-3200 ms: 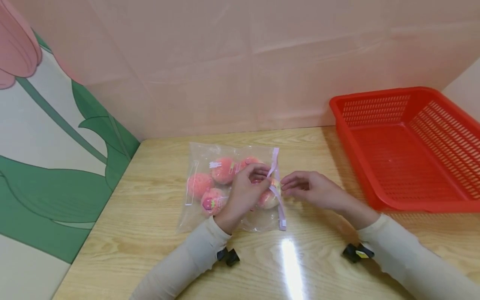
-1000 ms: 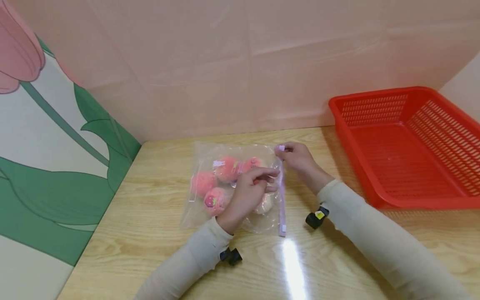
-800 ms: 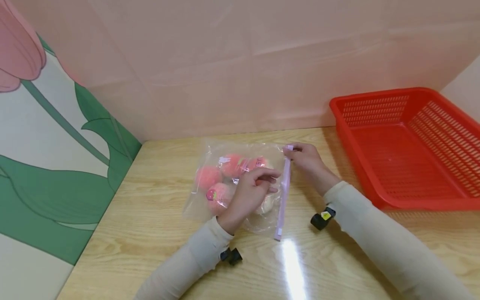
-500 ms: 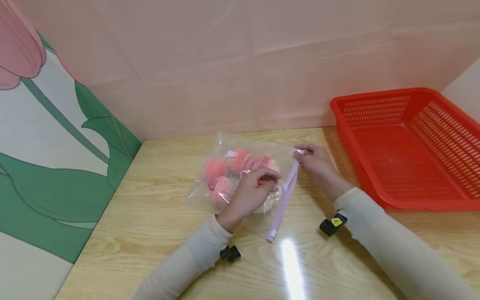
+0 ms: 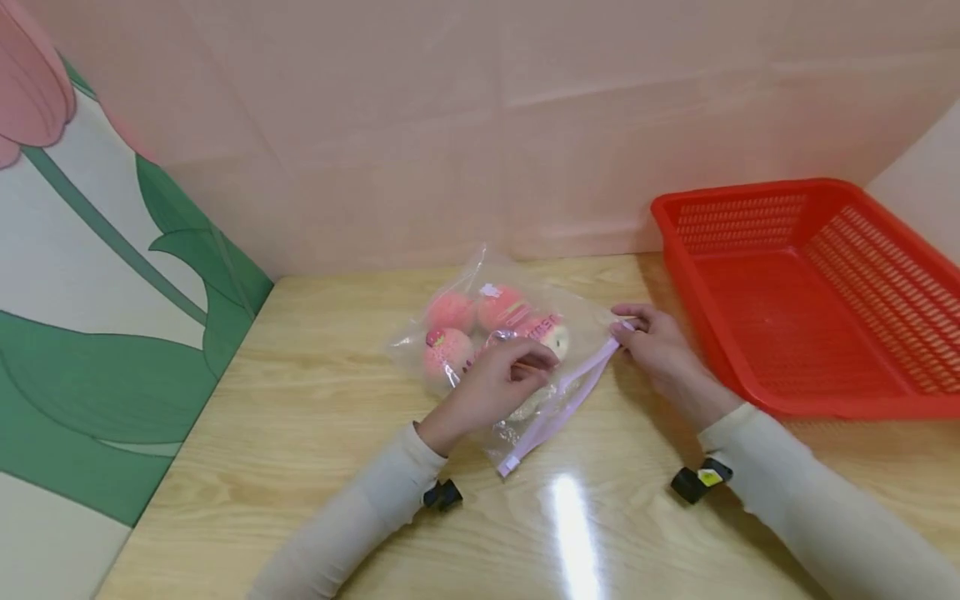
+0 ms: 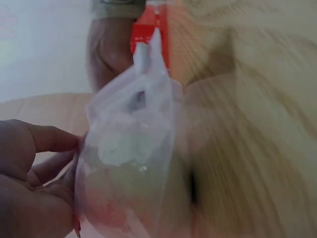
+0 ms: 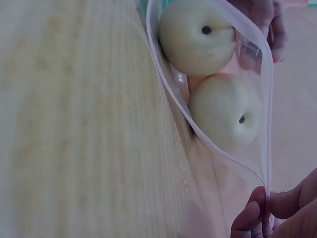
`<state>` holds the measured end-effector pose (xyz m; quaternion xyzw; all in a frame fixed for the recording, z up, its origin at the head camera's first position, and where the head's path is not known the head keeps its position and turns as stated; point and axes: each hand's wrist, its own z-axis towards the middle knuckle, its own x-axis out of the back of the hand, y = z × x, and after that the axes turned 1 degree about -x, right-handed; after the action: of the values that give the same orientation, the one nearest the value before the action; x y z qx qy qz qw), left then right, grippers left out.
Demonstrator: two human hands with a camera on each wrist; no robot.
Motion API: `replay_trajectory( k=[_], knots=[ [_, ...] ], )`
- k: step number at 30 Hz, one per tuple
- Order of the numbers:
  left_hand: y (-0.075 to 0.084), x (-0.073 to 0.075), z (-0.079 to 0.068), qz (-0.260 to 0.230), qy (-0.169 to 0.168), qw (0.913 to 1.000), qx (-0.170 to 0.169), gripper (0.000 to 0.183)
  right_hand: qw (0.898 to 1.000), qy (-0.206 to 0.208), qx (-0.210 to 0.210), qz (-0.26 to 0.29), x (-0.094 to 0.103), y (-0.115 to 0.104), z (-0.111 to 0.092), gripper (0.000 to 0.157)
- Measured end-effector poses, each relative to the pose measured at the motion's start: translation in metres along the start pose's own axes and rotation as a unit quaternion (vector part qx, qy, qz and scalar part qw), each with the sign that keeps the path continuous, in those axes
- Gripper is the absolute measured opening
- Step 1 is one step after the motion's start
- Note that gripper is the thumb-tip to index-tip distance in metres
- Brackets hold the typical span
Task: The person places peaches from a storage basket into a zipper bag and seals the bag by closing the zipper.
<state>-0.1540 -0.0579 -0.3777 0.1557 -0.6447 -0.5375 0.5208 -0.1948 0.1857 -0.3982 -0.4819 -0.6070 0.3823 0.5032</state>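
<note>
A clear slider zip bag with a lilac zip strip lies tilted on the table, its mouth facing right and toward me. Several round pale fruits in pink wrapping sit inside; one fruit shows at the far side. In the right wrist view the mouth gapes, and two cream fruits show dark dots. My right hand pinches the far end of the strip between thumb and fingers. Over the bag's top, my left hand has curled fingers that pinch the upper film, hiding some fruit.
A red plastic basket with slotted walls stands at the right, just beyond my right hand. The wooden table ends at a pink covered wall behind and a tulip-patterned panel at the left.
My right hand has taken the strip's far end and drawn it right and nearer. The bag has turned, its near end going left, and its mouth has parted. The left hand has stayed over it.
</note>
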Motion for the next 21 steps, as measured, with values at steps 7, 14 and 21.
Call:
replay_trajectory(
  k=[7,14,21],
  knots=[
    [-0.005,0.008,0.001,-0.001,-0.024,0.9993,-0.03,0.019,1.0,-0.017,0.01,0.012,0.01,0.004,-0.019,0.045],
    [-0.007,0.011,0.004,0.043,-0.054,0.9954,-0.067,0.021,0.997,-0.017,0.015,0.075,0.015,0.013,-0.033,0.043],
    [-0.014,0.014,0.006,0.14,-0.056,0.9773,-0.149,0.019,0.995,-0.029,0.031,0.088,0.017,0.02,-0.043,0.043]
  ],
)
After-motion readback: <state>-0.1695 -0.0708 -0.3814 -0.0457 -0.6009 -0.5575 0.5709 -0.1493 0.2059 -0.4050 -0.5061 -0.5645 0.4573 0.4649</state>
